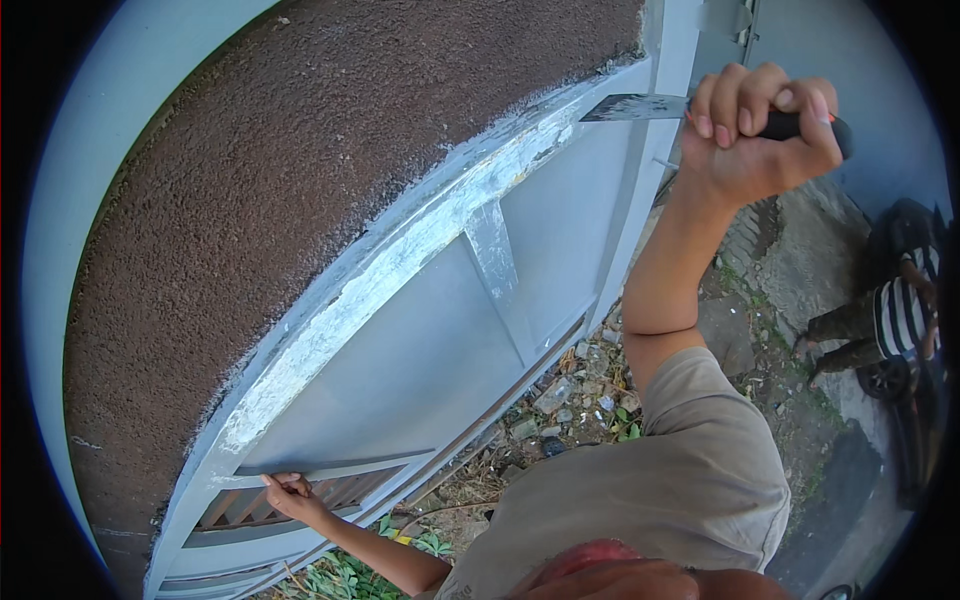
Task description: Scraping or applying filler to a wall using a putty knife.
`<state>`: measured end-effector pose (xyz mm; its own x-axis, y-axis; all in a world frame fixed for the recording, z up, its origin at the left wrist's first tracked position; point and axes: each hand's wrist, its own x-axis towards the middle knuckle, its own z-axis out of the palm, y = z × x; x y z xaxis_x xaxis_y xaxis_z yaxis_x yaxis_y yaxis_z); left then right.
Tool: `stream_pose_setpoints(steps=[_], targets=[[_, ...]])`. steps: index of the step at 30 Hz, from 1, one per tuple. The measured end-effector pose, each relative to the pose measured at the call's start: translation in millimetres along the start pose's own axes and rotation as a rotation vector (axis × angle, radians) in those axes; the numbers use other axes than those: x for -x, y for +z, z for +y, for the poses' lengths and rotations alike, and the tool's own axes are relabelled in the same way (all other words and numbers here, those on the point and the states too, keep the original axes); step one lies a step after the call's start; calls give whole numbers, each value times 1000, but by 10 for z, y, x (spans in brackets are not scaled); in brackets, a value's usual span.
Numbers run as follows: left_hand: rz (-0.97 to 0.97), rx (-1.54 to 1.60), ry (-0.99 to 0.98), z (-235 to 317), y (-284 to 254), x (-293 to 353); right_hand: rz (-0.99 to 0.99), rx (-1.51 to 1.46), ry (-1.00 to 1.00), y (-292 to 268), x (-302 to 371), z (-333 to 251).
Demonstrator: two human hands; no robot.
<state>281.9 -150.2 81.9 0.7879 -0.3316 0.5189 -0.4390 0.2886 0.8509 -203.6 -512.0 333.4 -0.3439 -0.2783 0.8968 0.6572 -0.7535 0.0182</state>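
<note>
My right hand (752, 125) is raised at the upper right, its fingers wrapped round the dark handle of a putty knife (635, 107). The wide blade is stained and points left, its tip at the upper end of a whitish, scraped-looking wooden frame (370, 270). Lower down on the left, my left hand (290, 495) has its fingers curled at the edge of a grey rail (340, 467) under a flat grey panel (400, 345). Whether those fingers grip the rail or only rest on it is hard to see.
A rough brown wall (230, 170) runs along the frame's left. Below lie rubble and stones (555, 395) with green plants (350, 570). At the right, a person in a striped top (905, 315) is beside a dark motorcycle (910, 430). Slatted openings (240, 508) sit under the panel.
</note>
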Motion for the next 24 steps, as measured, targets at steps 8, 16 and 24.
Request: stream_pose_setpoints(steps=[8, 16, 24], targets=[[12, -19, -12, -8, 34, 0, 58, 65, 0, -45, 141, 186], [-11, -13, -15, 7, -35, -15, 103, 147, 28, -15, 216, 377], [9, -39, -12, 26, -54, 8, 87, 203, 76, 39, 332, 448]])
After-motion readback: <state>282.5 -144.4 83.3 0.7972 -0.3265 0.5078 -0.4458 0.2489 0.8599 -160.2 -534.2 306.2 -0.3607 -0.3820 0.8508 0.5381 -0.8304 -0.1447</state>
